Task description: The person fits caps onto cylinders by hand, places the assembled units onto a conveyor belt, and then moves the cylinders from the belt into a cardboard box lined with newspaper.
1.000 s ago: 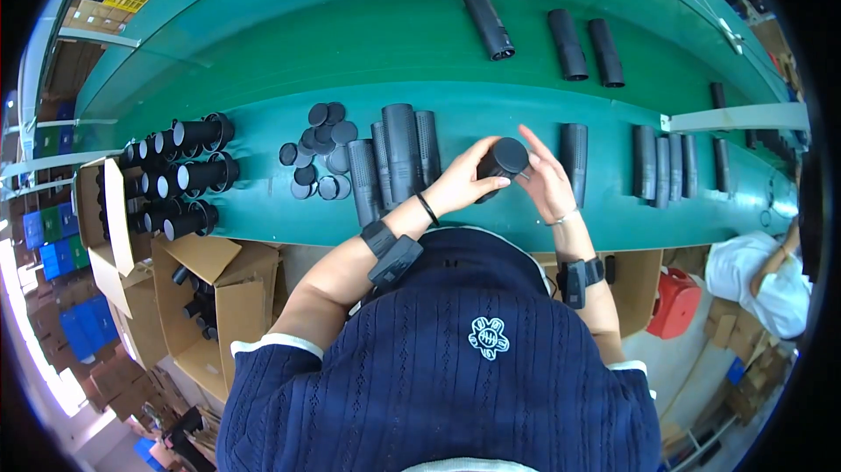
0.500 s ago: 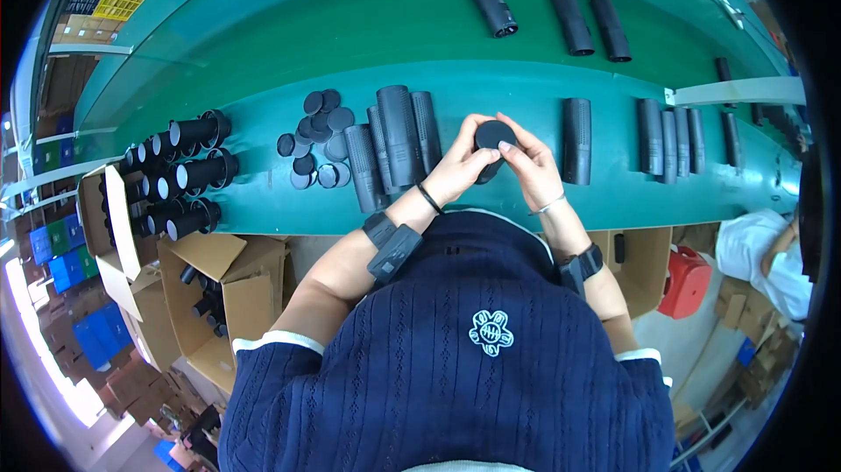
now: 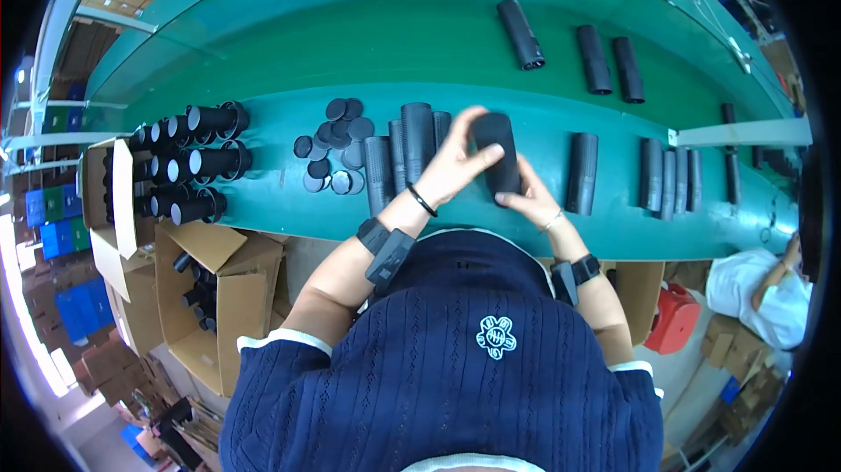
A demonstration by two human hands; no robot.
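Over the green workbench [image 3: 289, 200], a black cylindrical tube [image 3: 501, 157] is between my two hands. My left hand [image 3: 462, 158] grips its upper part, with the thumb across the side. My right hand [image 3: 533, 197] holds the lower end, thumb and fingers round it. Just left of my left hand lie several ribbed black tubes [image 3: 417, 135], partly hidden by it. Beyond them is a loose heap of round black caps [image 3: 335, 132]. One more black tube [image 3: 582, 174] rests on the bench right of my right hand.
Black tubes with wide ring ends [image 3: 210, 163] are stacked at the left, by an open cardboard box [image 3: 188, 332]. Several tubes [image 3: 670, 179] lie at the right. Others lie on the darker green strip [image 3: 394, 43] behind. A person's white sleeve [image 3: 755, 284] and a red stool [image 3: 674, 319] are at lower right.
The tube, earlier seen nearly end-on with its round black end facing me, is now turned so its length shows. My right hand has slid down to its lower end.
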